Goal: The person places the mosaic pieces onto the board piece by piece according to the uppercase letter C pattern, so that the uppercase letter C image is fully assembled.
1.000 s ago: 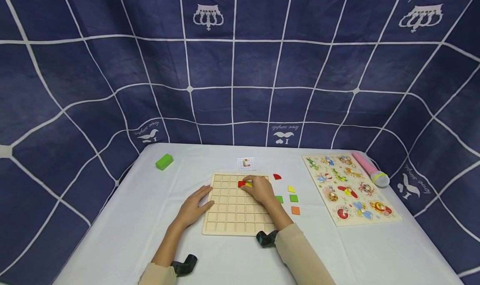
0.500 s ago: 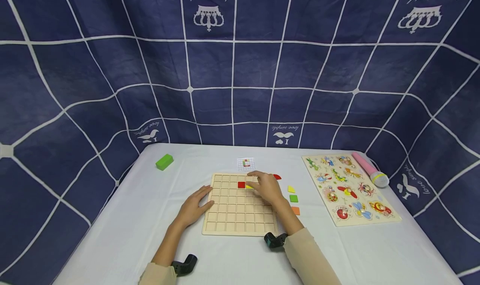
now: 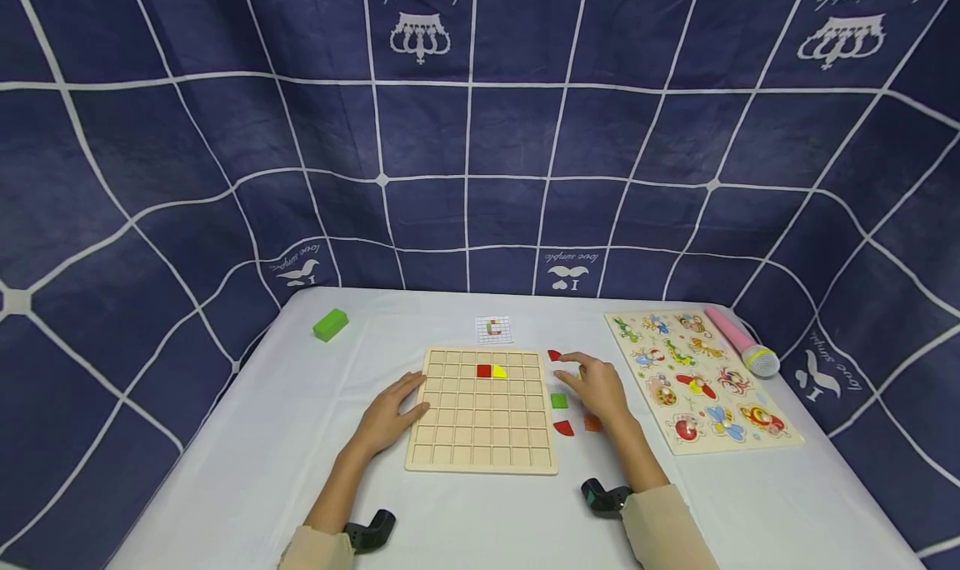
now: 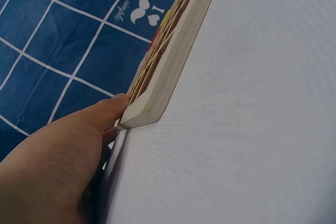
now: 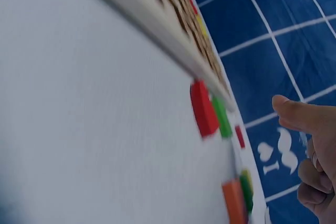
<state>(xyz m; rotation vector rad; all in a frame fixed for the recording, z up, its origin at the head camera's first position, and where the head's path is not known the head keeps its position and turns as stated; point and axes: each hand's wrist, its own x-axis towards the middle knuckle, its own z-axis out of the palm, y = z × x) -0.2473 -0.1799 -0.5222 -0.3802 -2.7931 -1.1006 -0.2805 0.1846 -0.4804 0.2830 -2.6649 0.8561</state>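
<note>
A wooden grid board (image 3: 480, 455) lies in the middle of the table in the head view. One red piece (image 3: 484, 371) and one yellow piece (image 3: 499, 372) sit side by side in its upper cells. My left hand (image 3: 386, 416) rests along the board's left edge, its thumb at the rim in the left wrist view. Right of the board, my right hand (image 3: 597, 389) hovers over loose tiles, thumb and forefinger apart with nothing between them. Near it lie a red quarter-round tile (image 3: 554, 355), a green square (image 3: 558, 401), another red quarter-round (image 3: 563, 428) and a partly covered orange square (image 3: 592, 422).
Behind the board lies a small pattern card (image 3: 493, 329). A green block (image 3: 330, 325) is at the back left. To the right are a picture puzzle board (image 3: 697, 382) and a pink toy microphone (image 3: 742, 341). A blue curtain (image 3: 510, 128) surrounds the table.
My right hand has let go of the yellow piece on the board and moved right, over the loose tiles. My left hand has stayed at the board's edge.
</note>
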